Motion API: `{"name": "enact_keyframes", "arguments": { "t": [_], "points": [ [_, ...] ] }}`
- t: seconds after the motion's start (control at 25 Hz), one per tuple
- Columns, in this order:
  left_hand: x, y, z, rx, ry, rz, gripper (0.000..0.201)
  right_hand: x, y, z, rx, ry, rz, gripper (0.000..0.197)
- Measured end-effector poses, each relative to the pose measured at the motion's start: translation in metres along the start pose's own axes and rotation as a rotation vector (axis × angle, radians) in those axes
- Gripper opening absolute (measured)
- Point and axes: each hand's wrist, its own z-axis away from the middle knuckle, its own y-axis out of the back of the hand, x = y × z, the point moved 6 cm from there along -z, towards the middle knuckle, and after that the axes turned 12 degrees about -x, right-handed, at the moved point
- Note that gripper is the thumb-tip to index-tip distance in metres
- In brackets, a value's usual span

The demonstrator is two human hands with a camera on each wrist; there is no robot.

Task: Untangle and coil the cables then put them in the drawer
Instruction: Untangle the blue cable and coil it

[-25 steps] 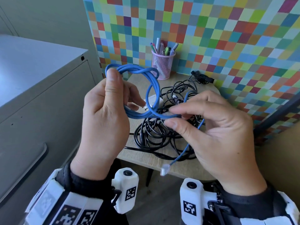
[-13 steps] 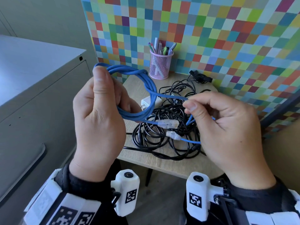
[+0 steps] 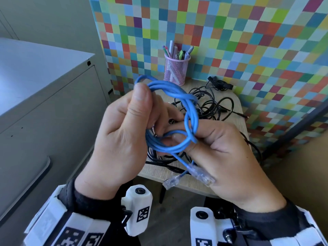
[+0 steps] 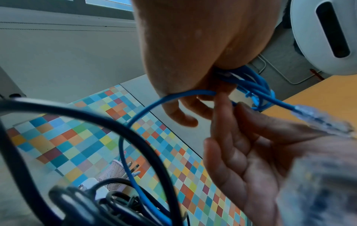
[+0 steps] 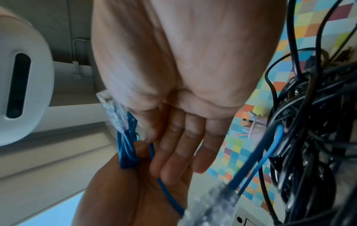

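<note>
Both grips hold blue cable (image 3: 177, 89) coil | left hand (image 3: 124, 139) thumb-clamped | right hand (image 3: 227, 157) pinching loop

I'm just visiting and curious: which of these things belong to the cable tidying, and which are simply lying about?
Part of the job:
- blue cable, coiled, held by left hand and right hand
- black cables, tangled on the table

Just lying about:
- pink pen cup
- grey cabinet
- chequered wall
</note>
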Motion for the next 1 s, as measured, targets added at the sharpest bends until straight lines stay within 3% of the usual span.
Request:
{"name": "enact_keyframes", "arguments": {
  "t": [0.12, 0.24, 0.44, 0.68, 0.84, 1.0],
  "points": [
    [-0.004, -0.004, 0.002, -0.069, 0.163, -0.081, 0.048, 0.002, 0.001, 0.0, 0.013, -0.055, -0.109, 0.022],
    [-0.01, 0.0, 0.005, -0.082, 0.292, -0.314, 0.049, 0.004, 0.006, 0.0, 0.131, -0.109, -0.102, 0.016],
    [-0.002, 0.004, 0.003, 0.04, 0.264, -0.592, 0.057, 0.007, 0.018, 0.003, 0.231, -0.12, -0.104, 0.007],
    [0.001, 0.013, 0.001, 0.124, 0.259, -0.602, 0.061, -0.002, 0.017, 0.005, 0.119, -0.044, -0.184, 0.021],
    [-0.003, 0.013, 0.003, 0.091, 0.247, -0.619, 0.06, 0.002, 0.009, 0.003, 0.247, -0.106, 0.011, 0.024],
    [-0.006, 0.008, 0.003, -0.014, 0.237, -0.402, 0.056, 0.007, 0.014, 0.002, 0.324, -0.129, -0.113, 0.025]
  ]
}}
